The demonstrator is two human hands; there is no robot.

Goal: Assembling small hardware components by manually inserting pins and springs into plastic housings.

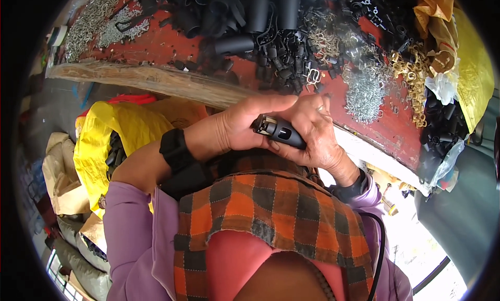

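Close in front of my body, both hands meet around a black, tube-shaped plastic casing [288, 136]. Metal pieces show in its left end, and a slot is cut in its side. My left hand [240, 125] cups that left end, its thumb reaching across toward the other hand. Around the right end, my right hand [316, 130] is closed, with its thumb underneath. Some fingertips of both hands are hidden behind the casing and each other. What they press there cannot be made out.
A red worktable [359, 90] with a wooden front edge [151, 82] lies beyond my hands. Heaped on it are black tubes [258, 14], silver clips [364, 90] and brass-coloured metal pieces [414, 77]. A yellow sack [96, 144] of black parts stands at the left.
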